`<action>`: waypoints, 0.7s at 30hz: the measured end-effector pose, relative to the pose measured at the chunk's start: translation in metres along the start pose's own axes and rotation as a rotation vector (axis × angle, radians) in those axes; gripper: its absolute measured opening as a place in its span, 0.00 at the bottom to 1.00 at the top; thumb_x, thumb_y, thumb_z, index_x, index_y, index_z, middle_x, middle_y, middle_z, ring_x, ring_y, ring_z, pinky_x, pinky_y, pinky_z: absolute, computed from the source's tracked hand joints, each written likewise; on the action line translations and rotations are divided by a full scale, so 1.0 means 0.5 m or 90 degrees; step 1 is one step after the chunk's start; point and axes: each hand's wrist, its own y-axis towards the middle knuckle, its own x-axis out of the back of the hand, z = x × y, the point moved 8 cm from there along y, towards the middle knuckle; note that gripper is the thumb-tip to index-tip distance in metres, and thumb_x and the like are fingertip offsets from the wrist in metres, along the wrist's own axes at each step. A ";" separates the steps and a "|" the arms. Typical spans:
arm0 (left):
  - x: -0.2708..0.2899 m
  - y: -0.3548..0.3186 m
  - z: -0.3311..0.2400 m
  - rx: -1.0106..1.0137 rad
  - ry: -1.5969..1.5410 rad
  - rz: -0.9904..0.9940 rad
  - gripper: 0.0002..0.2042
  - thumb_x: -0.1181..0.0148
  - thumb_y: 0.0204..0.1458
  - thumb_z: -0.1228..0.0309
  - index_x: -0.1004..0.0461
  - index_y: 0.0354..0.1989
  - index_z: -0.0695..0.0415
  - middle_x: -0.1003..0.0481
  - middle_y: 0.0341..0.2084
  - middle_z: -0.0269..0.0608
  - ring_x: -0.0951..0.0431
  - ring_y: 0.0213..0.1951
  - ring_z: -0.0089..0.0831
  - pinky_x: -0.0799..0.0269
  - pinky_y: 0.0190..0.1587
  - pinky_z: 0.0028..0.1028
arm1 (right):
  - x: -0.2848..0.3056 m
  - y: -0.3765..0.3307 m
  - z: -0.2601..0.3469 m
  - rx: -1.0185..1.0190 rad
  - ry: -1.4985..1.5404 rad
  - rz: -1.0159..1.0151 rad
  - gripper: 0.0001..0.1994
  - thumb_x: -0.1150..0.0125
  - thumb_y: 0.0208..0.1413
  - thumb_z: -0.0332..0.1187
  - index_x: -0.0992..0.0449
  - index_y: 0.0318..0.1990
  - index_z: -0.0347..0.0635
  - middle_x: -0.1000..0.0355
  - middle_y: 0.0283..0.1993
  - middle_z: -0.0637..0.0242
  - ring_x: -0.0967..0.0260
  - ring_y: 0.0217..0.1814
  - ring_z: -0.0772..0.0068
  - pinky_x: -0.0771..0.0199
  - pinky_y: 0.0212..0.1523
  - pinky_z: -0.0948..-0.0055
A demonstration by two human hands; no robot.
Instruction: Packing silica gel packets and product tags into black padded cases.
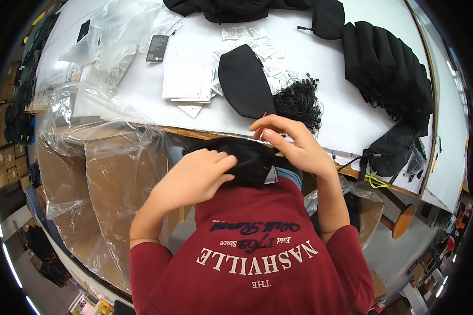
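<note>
A person's left hand (194, 176) and right hand (289, 142) both pinch a black garment (249, 160) just off the white table's (347, 121) near edge.

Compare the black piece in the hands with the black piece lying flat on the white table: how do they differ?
The held black piece is bunched between the left hand and right hand, off the table; the flat black piece lies spread and untouched on the white table. The held one shows a small grey tag; the flat one shows none. Both are black fabric.
</note>
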 end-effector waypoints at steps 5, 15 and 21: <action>-0.057 -0.070 0.075 0.195 -0.381 0.211 0.12 0.43 0.54 0.65 0.37 0.31 0.60 0.34 0.18 0.47 0.34 0.22 0.37 0.37 0.28 0.32 | -0.049 -0.082 -0.076 -0.070 0.012 0.236 0.24 0.40 0.54 0.41 0.32 0.57 0.41 0.32 0.54 0.58 0.36 0.59 0.61 0.38 0.59 0.67; -0.173 -0.071 0.134 0.244 -0.589 0.156 0.13 0.42 0.56 0.65 0.32 0.40 0.62 0.31 0.26 0.36 0.36 0.31 0.18 0.36 0.36 0.22 | -0.002 -0.090 -0.114 -0.140 -0.173 0.129 0.12 0.40 0.54 0.37 0.22 0.34 0.35 0.28 0.28 0.58 0.32 0.28 0.66 0.33 0.33 0.72; -0.187 -0.066 0.156 0.281 -0.743 0.156 0.10 0.42 0.56 0.67 0.31 0.39 0.61 0.31 0.30 0.27 0.36 0.36 0.14 0.36 0.40 0.19 | 0.074 -0.140 -0.083 -0.224 0.386 0.058 0.22 0.36 0.50 0.36 0.32 0.51 0.36 0.28 0.34 0.63 0.33 0.26 0.83 0.36 0.26 0.85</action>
